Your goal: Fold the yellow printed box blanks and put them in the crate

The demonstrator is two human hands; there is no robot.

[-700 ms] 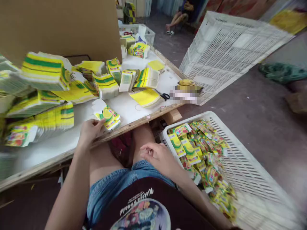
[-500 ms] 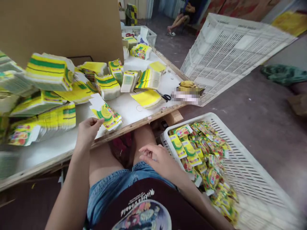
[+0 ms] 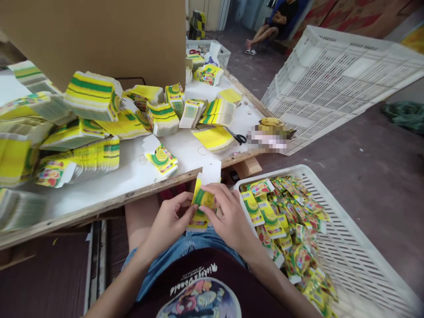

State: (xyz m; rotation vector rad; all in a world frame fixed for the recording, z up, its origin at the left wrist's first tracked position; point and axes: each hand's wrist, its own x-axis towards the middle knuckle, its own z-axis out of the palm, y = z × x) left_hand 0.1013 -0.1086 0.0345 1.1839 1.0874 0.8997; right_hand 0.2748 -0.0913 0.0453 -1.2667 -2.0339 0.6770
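Above my lap, a small yellow and green carton (image 3: 199, 196) with a white flap sticking up is pinched between both hands. My left hand (image 3: 175, 216) grips its left edge with thumb and forefinger. My right hand (image 3: 228, 212) holds the opposite side, fingers across the printed front. Near the table edge lies a small pile of similar cartons (image 3: 162, 160), touched by neither hand. On my right, a white plastic crate (image 3: 351, 234) contains many yellow printed packs (image 3: 288, 216). Whether the held carton has anything inside, I cannot tell.
Bundles of flat cartons (image 3: 92, 95) cover the table (image 3: 132, 176) in front of a brown cardboard sheet (image 3: 99, 39). Black-handled scissors (image 3: 240, 138) and bananas (image 3: 271, 122) lie at the right edge. Stacked white crates (image 3: 331, 75) stand beyond; a person (image 3: 274, 26) sits far back.
My left hand has taken a carton from the small pile and brought it right, over my lap. My right hand has risen and closed on it too. The view has shifted left.
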